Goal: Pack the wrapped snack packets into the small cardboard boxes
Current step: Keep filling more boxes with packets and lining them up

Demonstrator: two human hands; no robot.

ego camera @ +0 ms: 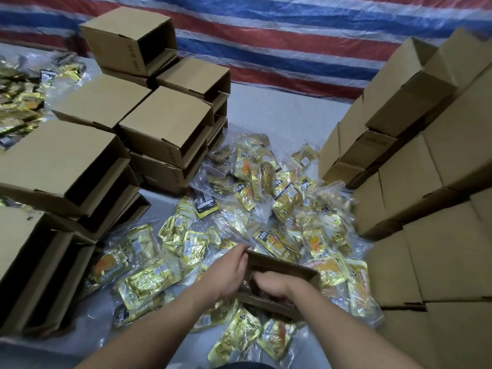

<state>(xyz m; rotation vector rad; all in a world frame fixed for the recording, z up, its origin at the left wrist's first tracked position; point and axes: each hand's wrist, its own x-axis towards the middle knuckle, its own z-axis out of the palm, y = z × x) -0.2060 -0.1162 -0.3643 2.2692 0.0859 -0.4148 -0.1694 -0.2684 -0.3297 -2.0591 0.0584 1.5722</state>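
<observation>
Both forearms are reaching out from the near edge toward a small open cardboard box (282, 284) that is sitting on top of the packet heap.

The right hand (271, 284) is dipping into the box from above, knuckles up and fingers curling downward into the dark interior. It is probably pressing packets down. The view inside is too dim to say whether its grip is closing on a packet or only pushing, so I cannot tell.

The left hand (229, 272) is lying just left of that grip. Its fingers are hooking over the box's left wall near the far corner, a narrow grip that is holding the cardboard steady.

To do this step well, the left hand should be bracing the wall firmly, because the box is resting on slippery wrapped packets and could tip. The right hand should be laying the packets flat and pushing them toward the corners so the flaps can close.

Around the grip on every side, gold wrapped snack packets (149, 283) are lying loose on the pale floor sheet (279, 113). They are spreading thickest beyond the box.

Farther left of the grip, open empty boxes (165, 129) are lying stacked on their sides. To the right, a wall of closed boxes (439, 249) is rising. Beyond everything, a red, white and blue striped tarp (292, 35) is hanging.
</observation>
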